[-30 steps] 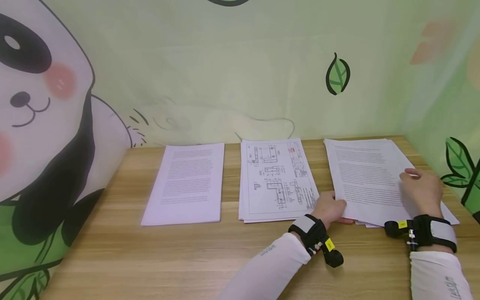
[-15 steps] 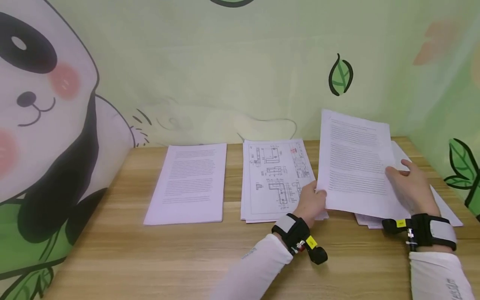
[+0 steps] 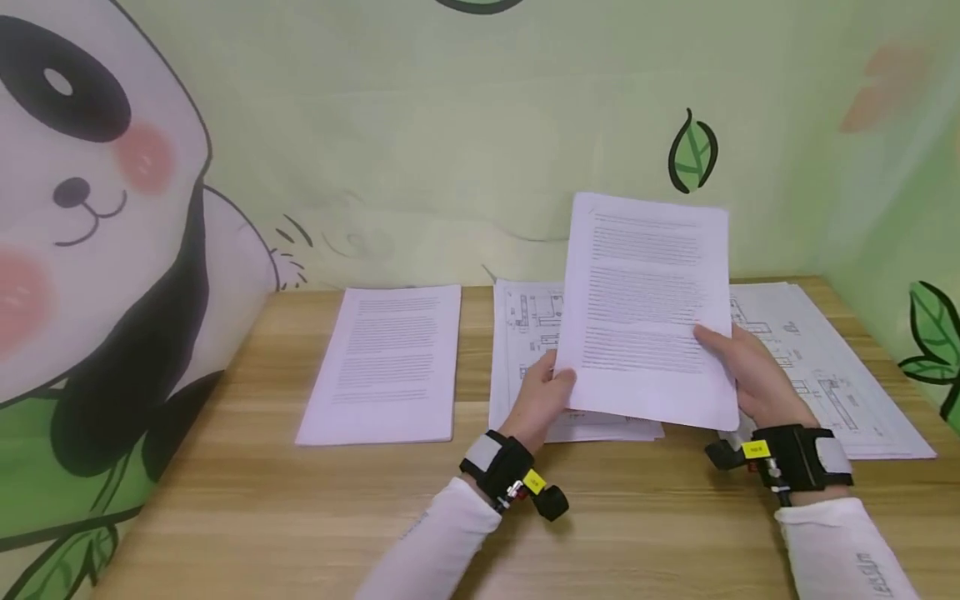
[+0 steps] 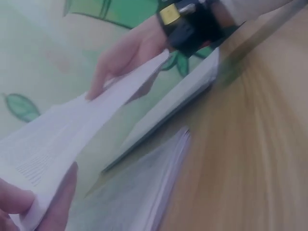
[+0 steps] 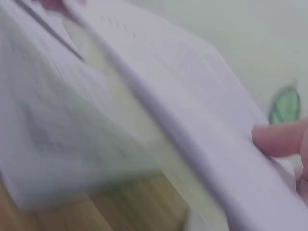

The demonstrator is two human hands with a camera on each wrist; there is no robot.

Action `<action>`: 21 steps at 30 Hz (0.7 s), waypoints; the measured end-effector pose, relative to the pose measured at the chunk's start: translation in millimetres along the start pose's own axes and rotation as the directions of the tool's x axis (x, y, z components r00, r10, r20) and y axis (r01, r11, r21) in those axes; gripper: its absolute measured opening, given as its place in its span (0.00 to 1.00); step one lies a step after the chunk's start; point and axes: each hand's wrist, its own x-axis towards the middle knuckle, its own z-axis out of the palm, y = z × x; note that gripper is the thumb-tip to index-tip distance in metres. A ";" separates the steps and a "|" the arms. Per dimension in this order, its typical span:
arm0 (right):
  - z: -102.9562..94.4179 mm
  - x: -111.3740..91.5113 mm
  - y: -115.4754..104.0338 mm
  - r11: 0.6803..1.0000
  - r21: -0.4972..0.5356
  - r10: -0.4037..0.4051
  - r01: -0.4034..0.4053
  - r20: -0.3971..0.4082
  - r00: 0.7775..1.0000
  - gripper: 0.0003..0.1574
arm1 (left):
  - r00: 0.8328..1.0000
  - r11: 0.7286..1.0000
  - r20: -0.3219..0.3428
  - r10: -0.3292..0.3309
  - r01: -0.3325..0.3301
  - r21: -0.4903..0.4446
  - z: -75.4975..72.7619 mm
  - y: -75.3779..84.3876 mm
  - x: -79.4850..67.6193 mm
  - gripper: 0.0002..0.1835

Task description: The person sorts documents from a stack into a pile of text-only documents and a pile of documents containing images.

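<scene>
A printed text sheet (image 3: 645,308), perhaps with more sheets under it, is held up off the table, tilted toward me. My left hand (image 3: 538,402) pinches its lower left corner, thumb on top and fingers beneath. On the right edge my right hand (image 3: 761,375) grips it, the thumb lying on the printed face. In the left wrist view the paper (image 4: 96,115) spans from one hand to the other. Behind it lies the middle stack of technical drawings (image 3: 517,333), partly covered in the head view. More drawings (image 3: 832,375) lie at the right, beyond my right hand.
A neat stack of text pages (image 3: 390,367) lies at the left of the wooden table (image 3: 300,517). A printed cloth backdrop (image 3: 420,150) with a panda and leaves rises behind the table's back edge. Both wrists carry strapped cameras.
Both hands have lifted the text paper from the right stack and carried it left and up. Drawings now show on the right stack. My right hand has come to grip the paper's edge.
</scene>
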 end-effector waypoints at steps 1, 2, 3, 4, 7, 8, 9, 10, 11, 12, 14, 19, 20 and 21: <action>9.2 1.4 1.6 1.000 0.012 -0.014 0.014 0.016 1.000 0.37 | 1.000 1.000 0.001 -0.003 0.003 -0.002 -9.6 -0.9 -0.7 0.19; 17.8 2.4 3.1 1.000 0.011 -0.020 0.019 0.024 1.000 0.36 | 1.000 1.000 0.003 -0.008 0.008 -0.002 -19.0 -1.7 -1.8 0.20; 26.1 3.2 4.5 1.000 -0.003 -0.027 0.027 0.030 0.999 0.36 | 1.000 1.000 0.002 -0.013 0.013 -0.004 -28.1 -2.5 -2.8 0.19; 34.2 4.0 6.1 0.999 -0.016 -0.037 0.037 0.039 0.999 0.35 | 1.000 1.000 -0.001 -0.015 0.015 -0.005 -36.8 -2.9 -3.9 0.19; 55.5 4.9 9.9 0.998 -0.035 -0.052 0.054 0.065 0.997 0.35 | 0.999 0.999 -0.017 -0.038 0.038 -0.011 -60.0 -1.2 -8.6 0.20; 61.4 4.5 10.8 0.998 -0.027 -0.054 0.056 0.077 0.996 0.35 | 0.999 0.999 -0.023 -0.044 0.043 -0.015 -66.6 0.0 -10.0 0.21; 67.2 4.0 11.3 0.998 -0.013 -0.058 0.059 0.091 0.994 0.35 | 0.999 0.999 -0.028 -0.042 0.041 -0.015 -73.0 1.3 -11.6 0.22; 73.0 3.5 11.8 0.998 0.005 -0.061 0.061 0.102 0.993 0.35 | 0.999 0.999 -0.029 -0.041 0.041 -0.017 -79.0 2.9 -13.2 0.22; 78.9 2.8 11.9 0.998 0.022 -0.061 0.059 0.111 0.992 0.35 | 0.999 0.999 -0.029 -0.043 0.043 -0.019 -84.8 4.8 -15.3 0.23; 85.1 2.2 11.6 0.998 0.035 -0.061 0.057 0.116 0.991 0.34 | 0.999 0.999 -0.029 -0.040 0.040 -0.012 -90.6 6.3 -17.1 0.24; 98.4 2.3 10.8 0.997 0.046 -0.061 0.056 0.116 0.991 0.34 | 0.999 1.000 -0.035 -0.023 0.023 0.018 -101.5 8.9 -21.5 0.23; 132.7 7.6 7.6 0.998 0.047 -0.046 0.042 0.093 0.995 0.32 | 0.996 0.998 -0.084 0.004 0.002 0.070 -127.8 13.8 -32.7 0.20; 139.4 9.1 7.1 0.998 0.049 -0.043 0.038 0.094 0.995 0.31 | 0.995 0.997 -0.102 0.005 0.002 0.075 -133.2 14.8 -34.8 0.20; 145.9 10.6 6.9 0.998 0.047 -0.041 0.036 0.102 0.994 0.30 | 0.993 0.997 -0.115 0.009 0.000 0.080 -139.1 15.3 -36.7 0.20</action>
